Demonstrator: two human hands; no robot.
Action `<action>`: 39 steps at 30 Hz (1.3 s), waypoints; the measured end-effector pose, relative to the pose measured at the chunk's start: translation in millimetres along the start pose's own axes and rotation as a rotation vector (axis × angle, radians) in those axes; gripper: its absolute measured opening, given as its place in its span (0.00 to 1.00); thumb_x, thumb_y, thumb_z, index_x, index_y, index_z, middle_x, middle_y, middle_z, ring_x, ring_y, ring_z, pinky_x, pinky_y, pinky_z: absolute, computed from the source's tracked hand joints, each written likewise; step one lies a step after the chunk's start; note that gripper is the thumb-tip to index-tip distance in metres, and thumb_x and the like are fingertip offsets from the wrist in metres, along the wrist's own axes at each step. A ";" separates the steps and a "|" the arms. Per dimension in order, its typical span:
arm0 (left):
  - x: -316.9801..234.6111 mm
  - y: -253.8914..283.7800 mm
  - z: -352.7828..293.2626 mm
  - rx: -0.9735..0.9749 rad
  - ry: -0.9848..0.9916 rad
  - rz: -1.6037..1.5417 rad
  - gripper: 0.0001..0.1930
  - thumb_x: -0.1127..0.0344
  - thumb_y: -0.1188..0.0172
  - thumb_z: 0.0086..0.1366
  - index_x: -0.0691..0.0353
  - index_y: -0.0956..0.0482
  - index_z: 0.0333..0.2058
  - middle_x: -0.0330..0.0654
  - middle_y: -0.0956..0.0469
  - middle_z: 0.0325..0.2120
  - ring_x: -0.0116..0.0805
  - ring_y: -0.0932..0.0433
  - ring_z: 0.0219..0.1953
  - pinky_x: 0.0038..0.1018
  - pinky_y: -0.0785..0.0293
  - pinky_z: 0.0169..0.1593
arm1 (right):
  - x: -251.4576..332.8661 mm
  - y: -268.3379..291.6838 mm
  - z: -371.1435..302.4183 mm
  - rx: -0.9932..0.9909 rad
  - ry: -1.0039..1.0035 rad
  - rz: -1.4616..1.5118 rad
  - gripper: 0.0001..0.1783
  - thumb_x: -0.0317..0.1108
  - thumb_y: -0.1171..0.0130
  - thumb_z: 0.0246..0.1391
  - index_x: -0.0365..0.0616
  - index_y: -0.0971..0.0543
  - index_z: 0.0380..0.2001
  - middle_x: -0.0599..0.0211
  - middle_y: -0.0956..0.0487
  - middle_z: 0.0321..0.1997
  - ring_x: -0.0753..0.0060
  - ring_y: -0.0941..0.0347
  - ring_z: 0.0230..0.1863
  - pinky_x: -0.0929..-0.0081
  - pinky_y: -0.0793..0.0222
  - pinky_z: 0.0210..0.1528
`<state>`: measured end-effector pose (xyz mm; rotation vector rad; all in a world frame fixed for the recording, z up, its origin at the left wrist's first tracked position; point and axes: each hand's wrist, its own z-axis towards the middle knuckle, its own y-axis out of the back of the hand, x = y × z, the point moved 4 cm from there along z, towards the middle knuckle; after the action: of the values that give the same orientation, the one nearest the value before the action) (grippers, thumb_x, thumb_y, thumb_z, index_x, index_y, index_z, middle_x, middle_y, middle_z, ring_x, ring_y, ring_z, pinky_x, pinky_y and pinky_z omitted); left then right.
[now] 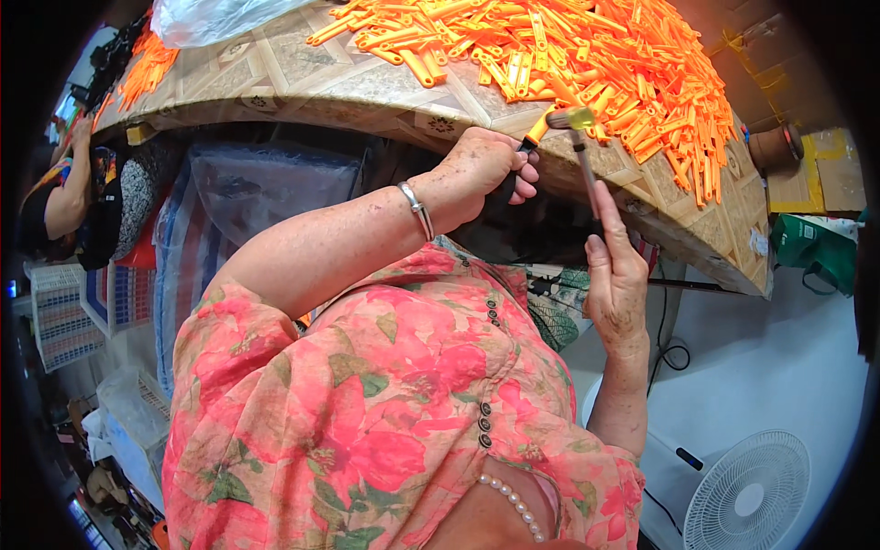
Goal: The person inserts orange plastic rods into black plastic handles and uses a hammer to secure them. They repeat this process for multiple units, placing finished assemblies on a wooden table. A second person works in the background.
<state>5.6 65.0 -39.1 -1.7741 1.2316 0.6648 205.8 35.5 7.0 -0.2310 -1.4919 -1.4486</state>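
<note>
My left hand [490,170] is closed around a slim black piece, with an orange plastic handle piece [539,128] at its upper end, near the table edge. How the two parts join is hidden by my fingers. In my right hand [616,280] is a small hammer [587,165], gripped by its thin handle with the index finger stretched along it. The hammer's yellowish head [572,118] is level with the orange piece and just right of it; whether they touch I cannot tell. Beyond both hands, many loose orange plastic pieces [632,73] lie heaped on the table.
The patterned table [284,69] curves across the top, with a clear plastic bag [215,18] at its far left. A brown spool [775,148] and cardboard [830,170] are at the right. Another person [87,188] works at the left. A white fan [750,495] stands lower right.
</note>
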 end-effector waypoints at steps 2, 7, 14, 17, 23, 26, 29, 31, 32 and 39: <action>2.7 1.3 2.3 0.017 -0.007 -0.008 0.08 0.74 0.50 0.67 0.67 0.23 0.40 0.39 0.21 0.26 0.27 0.21 0.25 0.24 0.22 0.30 | -4.5 -7.4 3.3 0.088 0.024 -0.086 0.30 0.21 0.54 0.62 0.48 0.37 0.67 0.49 0.25 0.59 0.52 0.26 0.57 0.66 0.31 0.56; 1.9 -0.3 0.4 -0.003 -0.006 -0.002 0.08 0.73 0.50 0.68 0.67 0.23 0.40 0.39 0.21 0.27 0.27 0.21 0.25 0.25 0.22 0.31 | 2.5 -4.0 6.5 0.057 -0.015 0.002 0.30 0.19 0.55 0.62 0.46 0.37 0.67 0.53 0.28 0.64 0.63 0.32 0.65 0.72 0.39 0.64; 2.6 0.6 2.0 0.003 -0.012 0.010 0.08 0.73 0.51 0.69 0.68 0.24 0.41 0.40 0.21 0.27 0.28 0.21 0.26 0.25 0.21 0.32 | -1.8 -10.6 7.1 0.107 -0.059 -0.057 0.29 0.21 0.55 0.62 0.46 0.36 0.67 0.50 0.28 0.63 0.56 0.30 0.63 0.69 0.37 0.62; 0.0 -1.1 -1.0 -0.017 -0.003 0.006 0.08 0.73 0.51 0.68 0.68 0.24 0.40 0.40 0.21 0.27 0.28 0.21 0.26 0.25 0.21 0.32 | 4.9 -4.7 9.1 0.079 -0.051 -0.016 0.29 0.20 0.55 0.62 0.45 0.36 0.67 0.51 0.28 0.63 0.59 0.31 0.64 0.69 0.38 0.63; 2.8 0.3 0.8 -0.015 -0.005 -0.019 0.08 0.74 0.51 0.68 0.69 0.24 0.40 0.41 0.21 0.27 0.28 0.21 0.25 0.26 0.21 0.31 | 2.8 -9.0 5.2 0.008 0.085 -0.090 0.30 0.20 0.53 0.61 0.48 0.36 0.67 0.45 0.25 0.57 0.46 0.25 0.54 0.64 0.30 0.53; 0.2 -1.6 -0.5 -0.007 -0.017 -0.045 0.07 0.74 0.52 0.68 0.69 0.25 0.37 0.43 0.22 0.27 0.32 0.21 0.25 0.27 0.23 0.29 | -4.1 -11.7 4.4 0.078 -0.038 -0.091 0.31 0.20 0.55 0.62 0.50 0.38 0.68 0.55 0.27 0.62 0.67 0.23 0.51 0.73 0.30 0.52; -0.9 -2.6 -1.9 -0.024 -0.017 -0.032 0.07 0.75 0.53 0.68 0.69 0.25 0.37 0.43 0.22 0.27 0.32 0.21 0.25 0.27 0.22 0.29 | -5.8 -9.2 4.2 0.070 -0.096 0.009 0.32 0.21 0.56 0.62 0.50 0.39 0.69 0.58 0.25 0.60 0.78 0.30 0.34 0.78 0.31 0.40; 1.4 -1.6 0.3 -0.022 -0.017 -0.019 0.07 0.75 0.51 0.67 0.69 0.24 0.39 0.42 0.21 0.27 0.30 0.21 0.26 0.26 0.21 0.30 | -5.0 -7.0 1.9 -0.017 -0.063 0.070 0.32 0.21 0.56 0.62 0.50 0.39 0.69 0.60 0.23 0.58 0.82 0.39 0.27 0.81 0.35 0.33; 2.2 -1.2 1.3 -0.020 -0.017 -0.012 0.08 0.75 0.50 0.67 0.69 0.24 0.41 0.42 0.21 0.28 0.29 0.20 0.26 0.26 0.21 0.31 | -5.2 -6.5 2.0 -0.034 -0.042 0.060 0.32 0.21 0.55 0.62 0.50 0.39 0.69 0.58 0.24 0.58 0.78 0.36 0.31 0.79 0.34 0.36; 2.9 0.3 2.0 -0.033 -0.006 -0.010 0.07 0.75 0.49 0.66 0.69 0.24 0.40 0.41 0.21 0.28 0.29 0.20 0.26 0.26 0.20 0.32 | -7.2 -10.3 6.1 0.035 -0.024 -0.055 0.32 0.21 0.53 0.61 0.48 0.38 0.68 0.45 0.25 0.57 0.45 0.24 0.53 0.66 0.29 0.51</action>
<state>6.5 65.3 -42.5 -1.8024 1.2133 0.6877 198.8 41.3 -3.6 -0.1875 -1.5529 -1.4665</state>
